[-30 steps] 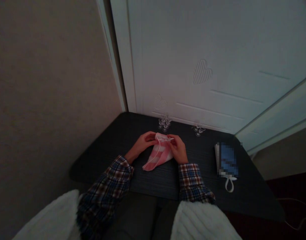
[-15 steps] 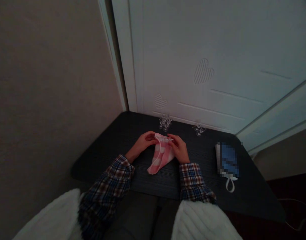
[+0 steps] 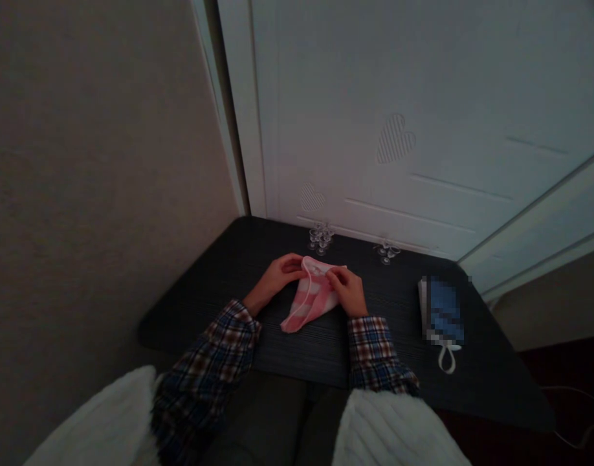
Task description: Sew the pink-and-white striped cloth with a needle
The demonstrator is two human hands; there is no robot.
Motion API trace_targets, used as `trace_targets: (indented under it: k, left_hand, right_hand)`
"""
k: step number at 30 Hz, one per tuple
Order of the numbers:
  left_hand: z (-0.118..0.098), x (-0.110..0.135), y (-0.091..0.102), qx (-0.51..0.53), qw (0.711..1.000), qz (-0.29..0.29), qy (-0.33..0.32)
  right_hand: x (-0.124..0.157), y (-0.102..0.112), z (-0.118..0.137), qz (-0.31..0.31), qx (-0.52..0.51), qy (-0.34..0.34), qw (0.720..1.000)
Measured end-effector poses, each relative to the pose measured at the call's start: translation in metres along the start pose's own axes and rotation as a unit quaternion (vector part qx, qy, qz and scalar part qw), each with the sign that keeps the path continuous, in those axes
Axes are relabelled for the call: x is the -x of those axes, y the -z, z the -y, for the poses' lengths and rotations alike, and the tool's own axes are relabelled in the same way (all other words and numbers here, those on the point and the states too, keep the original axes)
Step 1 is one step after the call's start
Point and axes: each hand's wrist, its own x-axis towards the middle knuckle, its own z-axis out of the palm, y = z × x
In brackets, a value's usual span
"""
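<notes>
A pink and white cloth (image 3: 310, 301) hangs between my two hands, its lower corner pointing down to the left over the dark tabletop. My left hand (image 3: 283, 272) pinches its upper left edge between thumb and fingers. On the other side, my right hand (image 3: 346, 290) is closed on the cloth with thumb and forefinger together. A faint clear shape shows in the fold near the top, too small and dim to make out. Behind my hands stand several small clear stemmed glasses (image 3: 321, 238) in a cluster, and a smaller cluster of stemmed glasses (image 3: 387, 252) is farther right.
The dark table (image 3: 195, 291) has rounded corners and meets a white door panel (image 3: 326, 129) with heart reliefs at the back. A blurred-out blue item (image 3: 445, 310) with a white loop lies at the right. A wall (image 3: 107, 162) rises at the left.
My right fingers have shifted slightly on the cloth, which is spread wider, with a corner now showing beyond them. Its lower tip has swung a little left. My left hand barely moved.
</notes>
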Motion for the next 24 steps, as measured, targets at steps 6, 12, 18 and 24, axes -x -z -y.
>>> trace_targets:
  k: [6,12,18,24]
  left_hand:
    - [0.0016,-0.001,0.0008,-0.007,1.0,-0.005,0.001]
    - [0.0023,-0.0007,0.0009,-0.007,1.0,-0.014,-0.009]
    - [0.0012,-0.0008,0.0006,-0.003,1.0,0.003,-0.006]
    - [0.0023,-0.0003,-0.0004,-0.016,1.0,0.001,-0.007]
  right_hand:
    - [-0.0002,0.0004,0.0027,-0.006,0.015,0.019,1.0]
    - [0.0,0.0019,0.0059,0.007,0.005,0.049,0.999]
    - [-0.0006,0.0008,0.004,0.014,-0.008,0.05,0.999]
    - [-0.0007,-0.0027,0.0019,0.002,-0.027,0.028,0.999]
